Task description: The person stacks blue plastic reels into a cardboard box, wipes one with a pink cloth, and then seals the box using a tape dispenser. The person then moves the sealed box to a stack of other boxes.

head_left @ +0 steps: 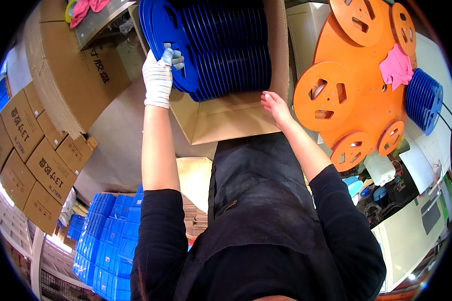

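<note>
In the head view, the step in hand appears to be handling the blue discs at the left end of the row. To do it well, the gloved left hand (158,80) should grip the end discs (187,75) squarely and keep them parallel to the row (231,67), so that no rim catches on its neighbour. The bare right hand (275,106) would do best steadying the row's opposite end, clear of the cardboard box (228,123) and its edge.

The left fingers are bent around the end discs, pinching them, with the tips on the face near a cut-out; I cannot tell how many discs are caught. These discs lean a little, and the rest of the row lies just right of the left fingertips, inside the box. The right fingers are loosely extended, close together and holding nothing; the row's right end is just beyond their tips, and whether they touch is unclear.
</note>
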Available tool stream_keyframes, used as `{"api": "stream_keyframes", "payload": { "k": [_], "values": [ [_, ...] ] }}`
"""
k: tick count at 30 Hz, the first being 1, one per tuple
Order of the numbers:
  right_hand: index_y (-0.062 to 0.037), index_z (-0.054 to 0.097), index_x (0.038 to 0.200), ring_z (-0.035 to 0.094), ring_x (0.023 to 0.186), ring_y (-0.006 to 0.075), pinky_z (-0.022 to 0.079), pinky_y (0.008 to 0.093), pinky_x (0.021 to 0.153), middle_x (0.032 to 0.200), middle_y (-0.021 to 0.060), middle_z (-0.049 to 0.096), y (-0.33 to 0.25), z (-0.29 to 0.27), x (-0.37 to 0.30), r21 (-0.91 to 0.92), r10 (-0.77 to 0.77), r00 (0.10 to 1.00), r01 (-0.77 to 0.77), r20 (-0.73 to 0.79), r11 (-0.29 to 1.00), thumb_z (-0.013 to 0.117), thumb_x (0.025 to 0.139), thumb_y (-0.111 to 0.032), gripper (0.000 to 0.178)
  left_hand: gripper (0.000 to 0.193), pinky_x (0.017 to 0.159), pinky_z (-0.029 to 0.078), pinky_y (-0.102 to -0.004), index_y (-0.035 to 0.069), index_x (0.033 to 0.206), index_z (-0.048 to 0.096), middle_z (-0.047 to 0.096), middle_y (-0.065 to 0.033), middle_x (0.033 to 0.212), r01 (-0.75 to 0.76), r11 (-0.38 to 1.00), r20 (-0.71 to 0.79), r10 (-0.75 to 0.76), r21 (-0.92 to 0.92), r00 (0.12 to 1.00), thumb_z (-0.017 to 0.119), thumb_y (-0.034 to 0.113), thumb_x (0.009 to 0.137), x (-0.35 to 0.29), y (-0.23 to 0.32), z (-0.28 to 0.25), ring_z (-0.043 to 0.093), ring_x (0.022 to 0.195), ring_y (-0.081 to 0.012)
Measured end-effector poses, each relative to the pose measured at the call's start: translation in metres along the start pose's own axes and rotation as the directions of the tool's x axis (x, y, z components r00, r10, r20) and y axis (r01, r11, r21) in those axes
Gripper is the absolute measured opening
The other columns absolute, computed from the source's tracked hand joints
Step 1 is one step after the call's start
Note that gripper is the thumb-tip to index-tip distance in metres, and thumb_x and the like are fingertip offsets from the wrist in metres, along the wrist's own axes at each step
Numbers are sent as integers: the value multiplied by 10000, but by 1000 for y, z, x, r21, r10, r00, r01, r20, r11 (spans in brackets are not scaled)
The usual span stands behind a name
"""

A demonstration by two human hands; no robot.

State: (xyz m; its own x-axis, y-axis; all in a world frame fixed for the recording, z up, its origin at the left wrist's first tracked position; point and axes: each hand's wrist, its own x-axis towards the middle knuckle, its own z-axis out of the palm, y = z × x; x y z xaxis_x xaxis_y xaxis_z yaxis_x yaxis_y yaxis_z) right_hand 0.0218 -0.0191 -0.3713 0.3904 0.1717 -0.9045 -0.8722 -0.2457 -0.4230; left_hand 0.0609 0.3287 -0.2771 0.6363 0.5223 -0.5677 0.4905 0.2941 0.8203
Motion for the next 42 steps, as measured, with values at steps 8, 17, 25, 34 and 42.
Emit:
{"api": "stream_keyframes", "payload": {
  "k": [8, 17, 25, 34, 42],
  "values": [
    [-41, 430, 1359, 491, 1230, 254, 389, 370, 1033, 1346, 150, 491, -13, 4, -3, -32, 28, 998, -26, 49, 999, 460, 992, -301, 451, 296, 746, 562, -357, 10, 1107, 548, 649, -154, 962, 73, 995, 39, -71, -67, 997, 637, 208, 906, 10, -22, -7, 656, 857, -261],
    [-52, 489, 1307, 548, 1113, 204, 435, 329, 936, 1247, 109, 560, -14, 2, 3, 5, -7, 1000, 7, -2, 1000, 495, 977, -276, 399, 457, 847, 553, -406, -43, 1239, 488, 603, -212, 1142, 82, 987, -27, -86, -140, 996, 598, 273, 928, -9, 18, -18, 623, 1019, -313],
    [-48, 481, 1316, 542, 1130, 208, 421, 337, 966, 1261, 112, 553, -23, 11, -1, 27, -2, 1000, 2, -2, 1000, 493, 977, -280, 411, 431, 840, 560, -430, -57, 1228, 478, 589, -231, 1143, 78, 984, -12, -81, -159, 997, 570, 255, 944, 5, -4, -12, 617, 1024, -342],
    [-47, 482, 1317, 542, 1133, 198, 426, 332, 962, 1263, 112, 552, -5, 1, -2, 11, 41, 999, -41, -18, 999, 487, 981, -281, 409, 569, 1001, 410, -361, -50, 1331, 418, 503, -236, 1310, 5, 886, -113, 53, 463, 992, 625, 264, 904, 6, -59, -20, 528, 1187, -318],
    [-35, 468, 1323, 545, 1138, 206, 433, 329, 961, 1255, 114, 552, 8, -11, -61, 13, 53, 998, -53, -30, 999, 480, 985, -276, 415, 508, 1049, 367, -336, -21, 1333, 454, 526, -193, 1320, 107, 727, 36, -178, 679, 983, 597, 218, 908, -216, -226, -115, 495, 1242, -273]
  ]
}}
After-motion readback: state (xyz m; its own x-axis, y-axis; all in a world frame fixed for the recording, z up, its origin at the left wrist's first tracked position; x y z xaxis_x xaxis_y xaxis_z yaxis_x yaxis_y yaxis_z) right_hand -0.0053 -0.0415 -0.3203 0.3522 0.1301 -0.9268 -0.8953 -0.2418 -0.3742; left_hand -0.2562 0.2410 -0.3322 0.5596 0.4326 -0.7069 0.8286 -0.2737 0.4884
